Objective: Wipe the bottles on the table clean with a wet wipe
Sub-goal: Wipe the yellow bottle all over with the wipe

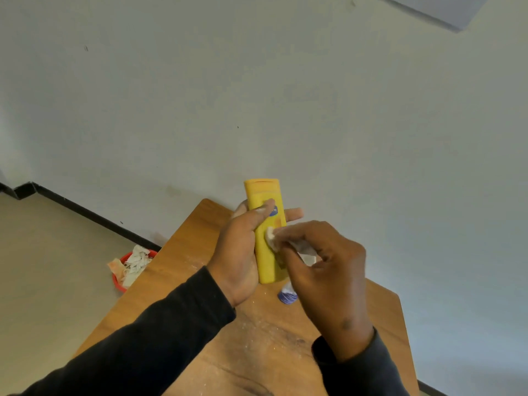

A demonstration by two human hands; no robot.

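Head view is showing both hands working above a wooden bench [205, 252], dark sleeves reaching in from the bottom edge.

Left hand [240, 252] is gripping the yellow bottle [265, 224] from its left side: thumb lying across the front near the blue label, fingertips showing past the far right edge, palm cradling the lower body. Bottle is being held upright, cap end up, lifted off the bench and facing the camera. Judgement: this hold is keeping the front face exposed and braced against wiping pressure.

Right hand [325, 270] is pinching a bunched white wet wipe [273, 238] between curled fingers and thumb, pressing its leading wad against the bottle's front, just below the label. Rest of the wipe is trailing back under the fingers. Judgement: bunching is giving a firm pad for rubbing, so the wiping step looks to be under way on this bottle.

A small blue-and-white item [287, 295] is lying on the bench just below the bottle's base, mostly hidden by the right hand; cannot tell whether it is another bottle. Bench surface is showing pale dusty specks and dark smears near the wrists.

On the floor left of the bench, a red bin [120, 284] is holding crumpled white wipes, some spilling over the rim. Judgement: placed within reach for discards.
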